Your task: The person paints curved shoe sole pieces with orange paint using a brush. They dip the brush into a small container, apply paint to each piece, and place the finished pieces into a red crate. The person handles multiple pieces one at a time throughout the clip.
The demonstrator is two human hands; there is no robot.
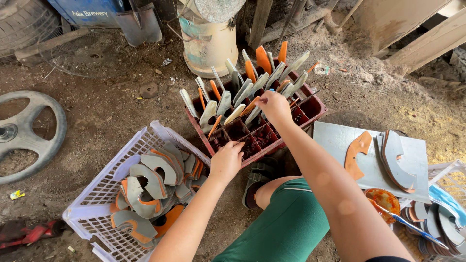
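While the right hand [274,106] is stretched out over the red compartmented crate [310,107], its fingertips are pinched on the top edge of one of the grey curved blades [253,115] that stand upright in the crate's cells, among others with orange-painted parts. The left hand [226,160] is laid on the near rim of the same crate, knuckles up and fingers curled over the edge; whether anything is gripped beneath them cannot be told. Just beside that hand, to its left, a white lattice basket [104,182] is seen, filled with a loose heap of grey and orange sickle-shaped pieces [151,180]. To the right, a grey board [340,140] is set on the dirt ground, with an orange blade [356,154] and a stack of grey ones [397,160] lying flat on it. A green-clad knee is seen below the arms.
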